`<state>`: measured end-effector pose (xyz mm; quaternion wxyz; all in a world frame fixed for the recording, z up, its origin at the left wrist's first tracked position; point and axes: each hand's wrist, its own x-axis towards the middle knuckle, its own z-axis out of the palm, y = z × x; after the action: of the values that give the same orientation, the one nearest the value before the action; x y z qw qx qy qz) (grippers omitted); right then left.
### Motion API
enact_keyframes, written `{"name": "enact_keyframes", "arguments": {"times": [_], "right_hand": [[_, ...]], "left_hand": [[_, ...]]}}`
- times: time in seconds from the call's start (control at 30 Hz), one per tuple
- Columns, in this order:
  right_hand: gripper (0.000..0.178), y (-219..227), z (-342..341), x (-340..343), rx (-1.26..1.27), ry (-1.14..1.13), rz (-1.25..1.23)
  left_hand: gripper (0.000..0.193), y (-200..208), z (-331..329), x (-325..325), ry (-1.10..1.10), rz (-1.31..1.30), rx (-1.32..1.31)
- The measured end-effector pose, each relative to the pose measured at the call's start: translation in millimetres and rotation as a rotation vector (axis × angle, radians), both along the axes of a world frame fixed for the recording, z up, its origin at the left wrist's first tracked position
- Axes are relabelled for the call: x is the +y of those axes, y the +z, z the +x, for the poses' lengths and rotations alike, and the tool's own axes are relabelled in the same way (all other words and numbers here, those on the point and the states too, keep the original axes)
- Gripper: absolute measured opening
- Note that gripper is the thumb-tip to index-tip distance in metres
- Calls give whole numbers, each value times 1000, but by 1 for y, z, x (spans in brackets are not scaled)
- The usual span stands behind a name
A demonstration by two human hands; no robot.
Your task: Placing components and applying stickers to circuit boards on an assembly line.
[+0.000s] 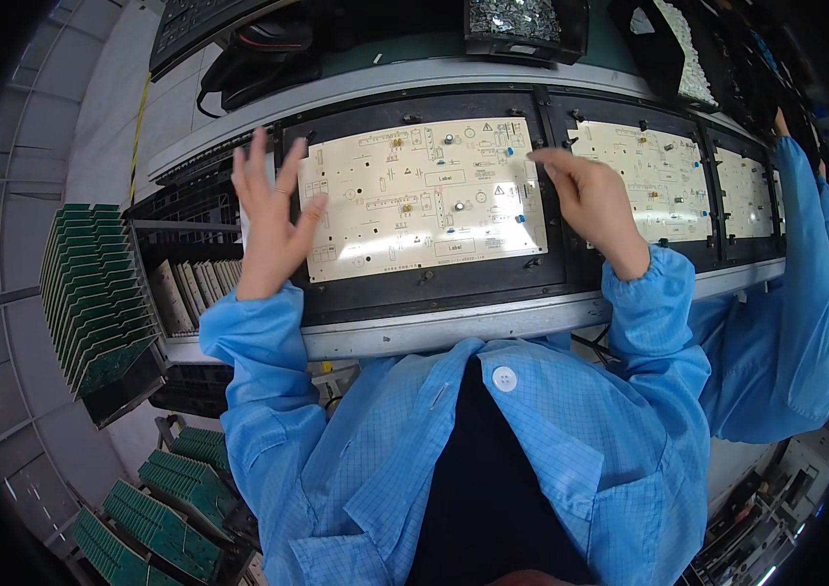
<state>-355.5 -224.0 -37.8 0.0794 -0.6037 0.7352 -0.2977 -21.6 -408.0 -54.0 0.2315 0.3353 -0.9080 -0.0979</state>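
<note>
A cream printed circuit board lies flat in a black carrier frame before me. A few blue, yellow and round white parts stand up from it. Over its left edge my left hand is open, fingers spread, with nothing in it. At the board's right edge, near the upper corner, is my right hand, its thumb and index finger pinched together. Whether a small part sits between those fingertips I cannot make out.
More cream boards in carriers continue to the right, where a co-worker's blue sleeve reaches in. Black bins of small parts stand behind the line. Racks of green boards are at the left and lower left.
</note>
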Motion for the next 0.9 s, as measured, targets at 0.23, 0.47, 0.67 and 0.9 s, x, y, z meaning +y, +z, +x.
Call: {"name": "enact_keyframes", "arguments": {"times": [0.23,0.47,0.67,0.9], "right_hand": [[42,1,20,11,320,61,308],[29,20,38,-7,111,206,103],[32,-3,53,-13,0,367,115],[40,-4,26,-10,236,129,94]], "left_hand": [[64,-12,-28,41,-178,181,-234],[64,-8,-25,35,-178,167,-317],[58,-2,-21,59,-237,278,-219],[78,-2,-24,63,-140,155,-239]]}}
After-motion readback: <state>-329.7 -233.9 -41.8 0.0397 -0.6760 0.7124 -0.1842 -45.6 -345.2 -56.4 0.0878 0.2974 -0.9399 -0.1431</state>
